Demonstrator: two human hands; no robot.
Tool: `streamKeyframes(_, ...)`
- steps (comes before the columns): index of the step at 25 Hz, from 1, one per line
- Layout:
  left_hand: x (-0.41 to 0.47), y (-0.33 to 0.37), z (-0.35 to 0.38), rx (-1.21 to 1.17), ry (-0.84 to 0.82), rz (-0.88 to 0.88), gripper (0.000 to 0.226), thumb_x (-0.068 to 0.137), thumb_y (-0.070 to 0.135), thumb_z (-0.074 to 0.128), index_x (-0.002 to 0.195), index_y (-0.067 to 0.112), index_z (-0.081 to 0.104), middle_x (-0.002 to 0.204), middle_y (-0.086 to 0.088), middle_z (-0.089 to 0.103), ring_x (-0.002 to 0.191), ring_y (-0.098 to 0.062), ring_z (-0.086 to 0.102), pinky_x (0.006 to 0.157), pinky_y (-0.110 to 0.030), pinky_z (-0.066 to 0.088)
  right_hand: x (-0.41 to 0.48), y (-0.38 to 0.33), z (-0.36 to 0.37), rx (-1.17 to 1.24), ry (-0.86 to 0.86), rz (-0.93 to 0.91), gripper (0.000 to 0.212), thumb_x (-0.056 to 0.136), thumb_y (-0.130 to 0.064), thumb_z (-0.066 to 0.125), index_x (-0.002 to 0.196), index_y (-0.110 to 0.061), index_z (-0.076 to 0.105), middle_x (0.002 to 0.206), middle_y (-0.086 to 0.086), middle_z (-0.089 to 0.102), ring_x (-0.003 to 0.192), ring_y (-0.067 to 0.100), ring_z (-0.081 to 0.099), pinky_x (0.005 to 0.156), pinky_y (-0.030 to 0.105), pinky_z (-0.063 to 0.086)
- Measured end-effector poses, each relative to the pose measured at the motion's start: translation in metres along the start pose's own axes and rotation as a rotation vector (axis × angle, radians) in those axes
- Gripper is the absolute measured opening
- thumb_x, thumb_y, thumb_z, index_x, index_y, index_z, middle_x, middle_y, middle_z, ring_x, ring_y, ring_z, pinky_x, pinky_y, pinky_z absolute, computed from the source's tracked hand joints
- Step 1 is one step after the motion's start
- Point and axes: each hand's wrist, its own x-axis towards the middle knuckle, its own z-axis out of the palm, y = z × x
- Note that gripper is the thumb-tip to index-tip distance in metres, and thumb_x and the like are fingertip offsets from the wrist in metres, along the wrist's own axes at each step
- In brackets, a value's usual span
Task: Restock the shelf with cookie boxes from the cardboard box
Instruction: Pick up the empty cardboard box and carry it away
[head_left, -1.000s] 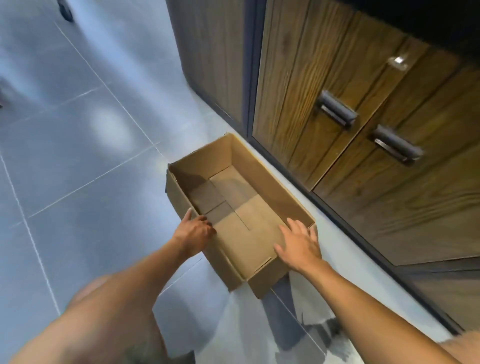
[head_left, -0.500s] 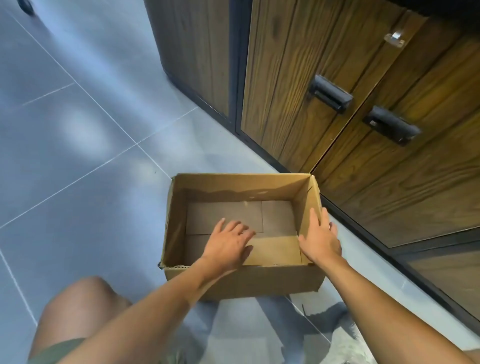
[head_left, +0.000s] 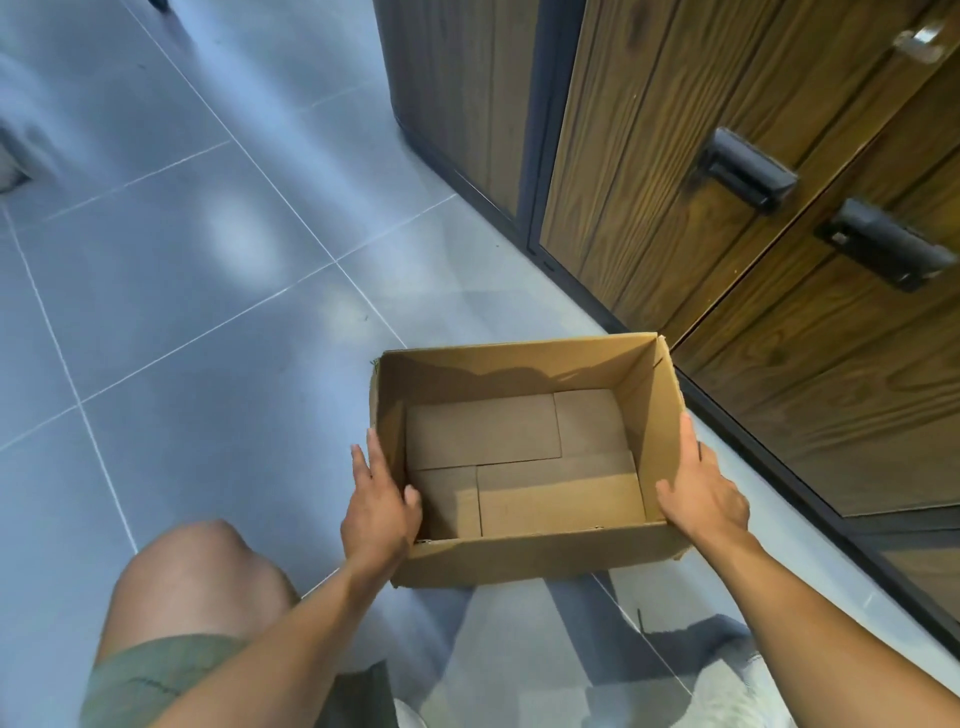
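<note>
Zero cookie boxes: cardboard box (head_left: 519, 564) shows only bare bottom flaps.
Box place: between both grips, low by the floor (head_left: 208, 312).
Left side: left grip (head_left: 379, 512) pinches its wall, thumb inside.
Right side: right grip (head_left: 701, 493) does likewise.
Beyond right grip: closed cabinet doors (head_left: 779, 389); no shelf in view.
Progress: unloading looks finished.

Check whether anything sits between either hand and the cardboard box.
Nothing visible does. The left hand grips the left wall of the cardboard box, thumb inside; the right hand grips the right wall the same way. The box itself is empty.
</note>
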Motion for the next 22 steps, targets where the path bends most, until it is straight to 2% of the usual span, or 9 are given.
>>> streamKeyframes(2,-0.004,-0.007,-0.002,-0.153,0.014,0.019,0.092,0.100,0.027,0.055,0.162,0.042,-0.011,0.164,-0.006,0.036,0.120,-0.035,0.062,0.090,-0.045,0.054,0.001,0.008,0.002,0.039,-0.008,-0.021,0.108,0.091,-0.040,0.064,0.150,-0.051,-0.026,0.116,0.010,0.062,0.079,0.028,0.066,0.068,0.047,0.061)
streamKeyframes(3,-0.005,-0.011,-0.004,-0.197,0.017,0.031,0.093,0.100,0.023,0.055,0.161,0.048,-0.010,0.150,-0.006,0.052,0.106,-0.032,0.065,0.086,-0.043,0.055,0.003,0.012,0.003,0.056,-0.010,-0.031,0.107,0.093,-0.038,0.063,0.149,-0.054,-0.027,0.105,0.009,0.063,0.071,0.026,0.065,0.064,0.046,0.062)
streamKeyframes(5,-0.004,-0.017,-0.004,-0.204,0.009,0.051,0.097,0.099,0.012,0.052,0.158,0.056,-0.011,0.123,-0.007,0.064,0.087,-0.029,0.065,0.081,-0.044,0.059,0.006,0.016,0.005,0.063,-0.003,-0.020,0.106,0.096,-0.029,0.060,0.146,-0.057,-0.029,0.093,0.009,0.062,0.063,0.023,0.063,0.060,0.044,0.062)
streamKeyframes(8,-0.001,-0.018,-0.010,-0.188,-0.007,0.051,0.105,0.094,0.000,0.047,0.156,0.059,-0.013,0.112,-0.012,0.064,0.084,-0.035,0.063,0.080,-0.050,0.059,0.002,0.008,-0.002,0.041,0.010,-0.024,0.111,0.096,-0.021,0.063,0.148,-0.054,-0.029,0.090,0.009,0.060,0.062,0.021,0.061,0.059,0.042,0.061)
streamKeyframes(12,-0.012,-0.005,-0.049,-0.190,-0.004,0.024,0.104,0.094,-0.002,0.047,0.159,0.055,-0.011,0.107,-0.013,0.063,0.083,-0.036,0.062,0.075,-0.045,0.056,-0.012,-0.005,-0.045,0.019,-0.006,-0.052,0.108,0.097,-0.019,0.062,0.150,-0.049,-0.028,0.090,0.009,0.059,0.063,0.019,0.058,0.057,0.035,0.056)
streamKeyframes(16,-0.053,0.026,-0.138,-0.193,-0.011,-0.025,0.101,0.093,-0.003,0.046,0.160,0.053,-0.006,0.102,-0.009,0.063,0.081,-0.033,0.059,0.076,-0.045,0.053,-0.049,-0.023,-0.146,0.069,-0.054,-0.090,0.091,0.101,-0.028,0.049,0.152,-0.048,-0.024,0.091,0.008,0.058,0.070,0.022,0.057,0.063,0.036,0.047)
streamKeyframes(18,-0.077,0.044,-0.193,-0.214,-0.010,-0.029,0.106,0.089,-0.005,0.045,0.158,0.057,-0.006,0.103,-0.011,0.066,0.080,-0.035,0.060,0.077,-0.047,0.055,-0.072,-0.030,-0.203,0.121,-0.069,-0.095,0.086,0.102,-0.033,0.044,0.151,-0.051,-0.023,0.097,0.008,0.059,0.079,0.027,0.060,0.071,0.040,0.050)
streamKeyframes(20,-0.106,0.059,-0.244,-0.237,0.001,-0.024,0.108,0.086,-0.006,0.045,0.158,0.059,-0.004,0.107,-0.011,0.069,0.079,-0.035,0.062,0.075,-0.045,0.055,-0.094,-0.039,-0.255,0.169,-0.085,-0.078,0.075,0.103,-0.045,0.036,0.149,-0.057,-0.022,0.106,0.010,0.063,0.085,0.031,0.063,0.080,0.048,0.056)
streamKeyframes(22,-0.137,0.078,-0.306,-0.248,0.011,-0.020,0.109,0.085,-0.006,0.045,0.158,0.060,-0.003,0.109,-0.010,0.070,0.078,-0.034,0.062,0.075,-0.045,0.055,-0.121,-0.051,-0.315,0.194,-0.102,-0.086,0.082,0.101,-0.049,0.042,0.146,-0.060,-0.026,0.113,0.013,0.064,0.090,0.034,0.065,0.083,0.053,0.056)
